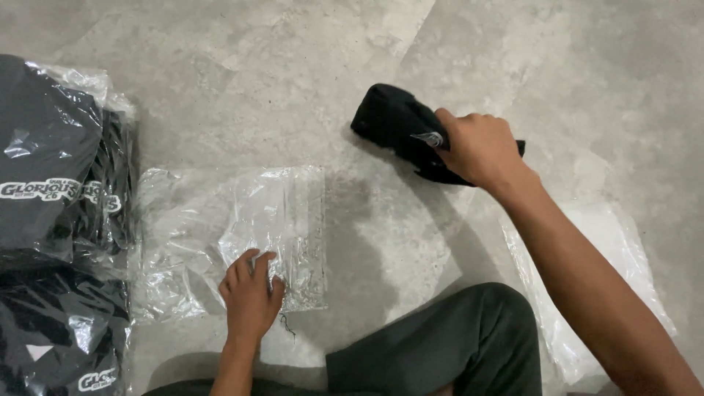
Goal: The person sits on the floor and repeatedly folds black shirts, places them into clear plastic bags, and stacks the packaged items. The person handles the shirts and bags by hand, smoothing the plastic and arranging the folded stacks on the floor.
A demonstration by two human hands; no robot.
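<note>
Seated on the grey floor (242, 88), dark-trousered knee (469, 337) at the bottom centre of the frame. Lower left of centre, left hand (249, 297) laid flat on a clear plastic bag (220, 235), fingers (246, 264) pressed together and down on the film — apparently to pin the crinkled sheet in place. At the lower right, more clear plastic (623, 249) spread under the forearm. Stacked along the left edge, bagged black garments (51, 183) with white print. Farther up, right of centre, right hand (477, 150) closed over a folded black garment (392, 121) — fingers curled around it, held just off or on the floor, cannot tell which.
</note>
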